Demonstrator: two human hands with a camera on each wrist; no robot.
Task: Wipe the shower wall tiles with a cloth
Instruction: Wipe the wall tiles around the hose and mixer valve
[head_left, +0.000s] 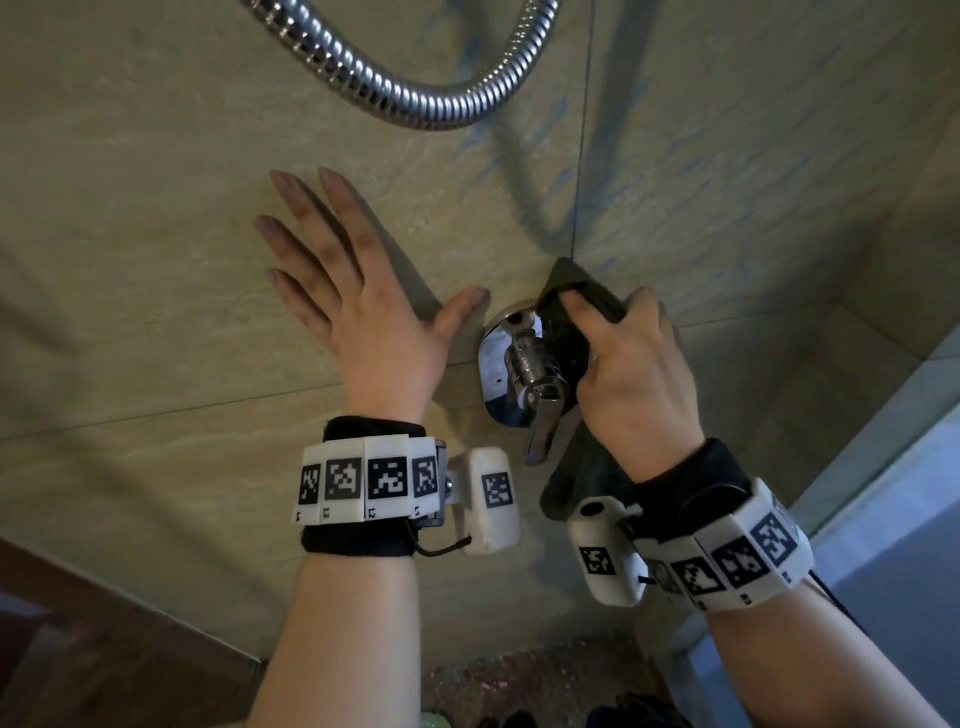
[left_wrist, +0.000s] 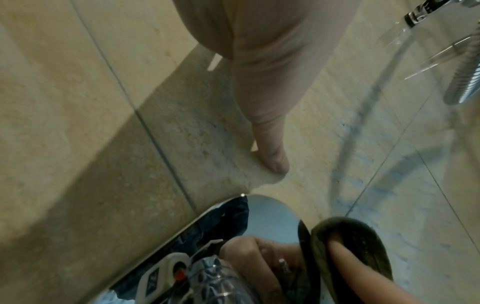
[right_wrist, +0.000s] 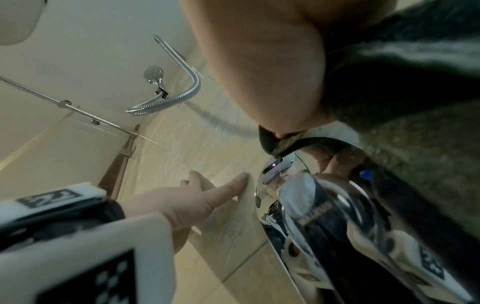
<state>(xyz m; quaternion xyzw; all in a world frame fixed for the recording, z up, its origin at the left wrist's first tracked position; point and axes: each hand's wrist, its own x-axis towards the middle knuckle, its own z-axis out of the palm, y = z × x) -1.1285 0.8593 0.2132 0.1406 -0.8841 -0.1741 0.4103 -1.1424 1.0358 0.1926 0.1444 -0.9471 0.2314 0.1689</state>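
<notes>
My left hand (head_left: 358, 291) lies flat with fingers spread on the beige wall tiles (head_left: 156, 208), its thumb (left_wrist: 272, 156) just left of the chrome mixer tap (head_left: 524, 374). My right hand (head_left: 639, 364) grips a dark green cloth (head_left: 576, 291) and presses it against the wall at the tap's right side, over the tile joint. The cloth hangs down below that wrist. In the left wrist view the cloth (left_wrist: 363, 236) bulges past the tap's round plate (left_wrist: 272, 216). The right wrist view is filled by the cloth (right_wrist: 415, 144) and the tap (right_wrist: 324, 205).
A metal shower hose (head_left: 415, 98) loops across the wall above both hands, with the shower head (right_wrist: 153, 74) higher up. A pale glass panel (head_left: 909, 467) closes the right side. A brown wooden frame (head_left: 78, 649) runs along the lower left. The pebbled floor (head_left: 519, 686) lies below.
</notes>
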